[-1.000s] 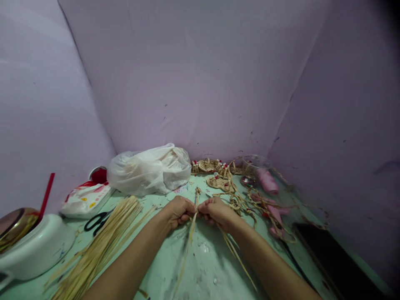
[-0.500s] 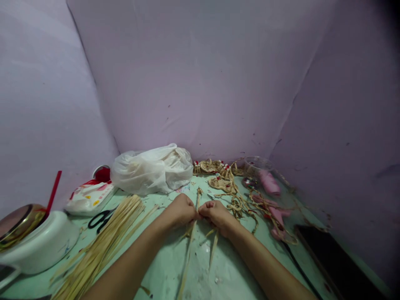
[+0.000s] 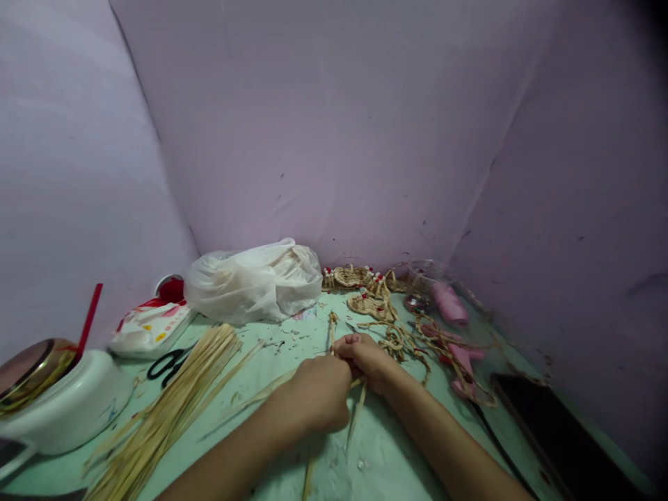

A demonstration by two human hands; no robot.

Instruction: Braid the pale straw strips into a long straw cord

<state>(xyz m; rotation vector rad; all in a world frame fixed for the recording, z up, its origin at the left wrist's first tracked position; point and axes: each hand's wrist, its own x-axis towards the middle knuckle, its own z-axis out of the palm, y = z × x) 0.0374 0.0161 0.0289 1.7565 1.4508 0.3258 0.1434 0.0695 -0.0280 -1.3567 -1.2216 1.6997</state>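
Near the middle of the table, a thin straw braid [image 3: 332, 330] runs toward me from a knotted far end. My right hand [image 3: 368, 360] pinches it between thumb and fingers. My left hand [image 3: 322, 393] is closed just below and to the left, close against the right fingertips. A loose straw strand [image 3: 255, 398] trails out to the left from under it, and its fingers hide what they grip. Another strand [image 3: 357, 417] hangs below my right hand. To the left lies a bundle of flat dry straw [image 3: 177, 410].
Black scissors [image 3: 165, 367], a tissue pack [image 3: 151, 330] and a white pot [image 3: 94, 400] stand left. A plastic bag [image 3: 255, 282] lies at the back. Woven straw pieces with beads [image 3: 371, 305], pink thread [image 3: 449, 304], a pink glue gun [image 3: 462, 355] and a dark flat object [image 3: 553, 431] are right.
My left hand has moved right and toward me, turning over in front of the braid. A strand now trails leftward from it. My right hand has stayed nearly in place.
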